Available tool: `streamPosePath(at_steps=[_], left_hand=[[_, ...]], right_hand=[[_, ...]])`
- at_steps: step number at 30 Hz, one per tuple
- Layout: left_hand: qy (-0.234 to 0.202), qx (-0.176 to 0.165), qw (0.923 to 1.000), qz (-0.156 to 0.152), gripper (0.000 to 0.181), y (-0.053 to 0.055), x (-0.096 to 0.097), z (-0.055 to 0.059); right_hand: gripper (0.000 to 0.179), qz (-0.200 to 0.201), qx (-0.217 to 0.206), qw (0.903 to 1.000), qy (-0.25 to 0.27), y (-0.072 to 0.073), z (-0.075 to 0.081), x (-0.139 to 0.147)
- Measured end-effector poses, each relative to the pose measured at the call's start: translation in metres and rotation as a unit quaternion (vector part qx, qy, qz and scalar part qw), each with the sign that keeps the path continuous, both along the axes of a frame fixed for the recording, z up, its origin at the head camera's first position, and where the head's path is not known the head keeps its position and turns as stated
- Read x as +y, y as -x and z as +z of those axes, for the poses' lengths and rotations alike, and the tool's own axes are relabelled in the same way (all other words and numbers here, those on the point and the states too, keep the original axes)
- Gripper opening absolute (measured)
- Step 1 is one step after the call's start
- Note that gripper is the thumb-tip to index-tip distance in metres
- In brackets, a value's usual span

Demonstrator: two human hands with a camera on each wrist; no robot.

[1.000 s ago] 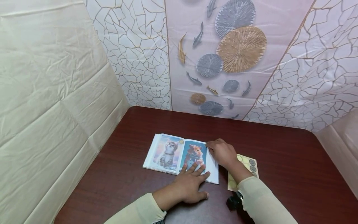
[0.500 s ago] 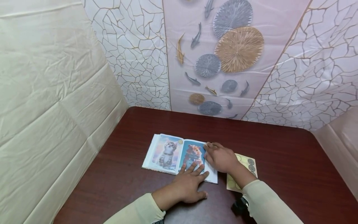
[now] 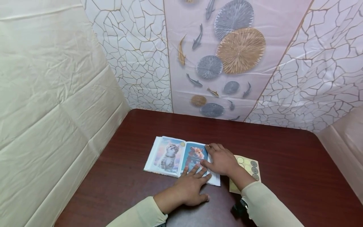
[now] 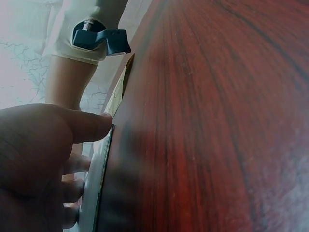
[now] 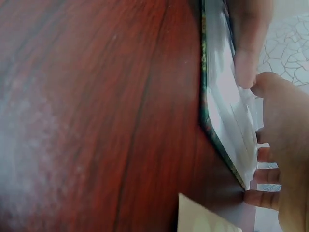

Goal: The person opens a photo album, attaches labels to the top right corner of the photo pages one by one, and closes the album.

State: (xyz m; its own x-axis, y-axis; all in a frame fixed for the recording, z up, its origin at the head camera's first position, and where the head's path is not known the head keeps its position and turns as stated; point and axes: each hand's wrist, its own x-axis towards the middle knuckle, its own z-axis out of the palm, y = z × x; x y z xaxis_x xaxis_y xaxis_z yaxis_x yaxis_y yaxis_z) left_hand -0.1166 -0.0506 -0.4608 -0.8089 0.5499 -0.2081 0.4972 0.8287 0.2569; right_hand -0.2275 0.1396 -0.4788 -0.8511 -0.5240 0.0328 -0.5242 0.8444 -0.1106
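An open photo album [image 3: 151,159] lies flat, with a kitten picture [image 3: 168,157] on its left page and a hamster picture [image 3: 195,152] on its right. One round yellowish sticker [image 3: 182,143] shows at the kitten picture's upper right corner. My left hand [image 3: 190,188], fingers spread, rests on the lower edge of the right page. Straight fingers of my right hand [image 3: 222,160] lie on that page's upper right part, hiding the hamster picture's corner. In the right wrist view, the thumbs come close together above the album's page edges [image 5: 224,82].
A yellow sheet of round stickers [image 3: 247,162], some grey, lies right of the album, partly under my right forearm. The dark red table [image 3: 297,170] meets a patterned cloth [image 3: 141,78] at the back and a cream cloth [image 3: 62,126] on the left.
My right hand's bent fingers at the page's upper right corner have straightened and flattened onto the page, with the thumb stretched toward the left hand. My left hand stays in place.
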Motion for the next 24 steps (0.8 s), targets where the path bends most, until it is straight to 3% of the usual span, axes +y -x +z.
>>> streamPosePath(at_steps=[11, 19, 24], left_hand=[[-0.005, 0.016, 0.9999, 0.000, 0.076, -0.001, 0.002, 0.000], [-0.097, 0.044, 0.9940, 0.025, 0.053, 0.003, -0.001, -0.004], [-0.131, 0.081, 0.9874, 0.033, 0.041, 0.004, -0.003, -0.003]], right_hand=[[0.074, 0.033, -0.038, 0.9965, 0.067, -0.016, 0.000, 0.020], [0.072, 0.046, -0.014, 0.9938, 0.100, -0.043, 0.008, 0.037], [0.066, 0.059, 0.009, 0.9928, 0.104, -0.060, 0.011, 0.044]])
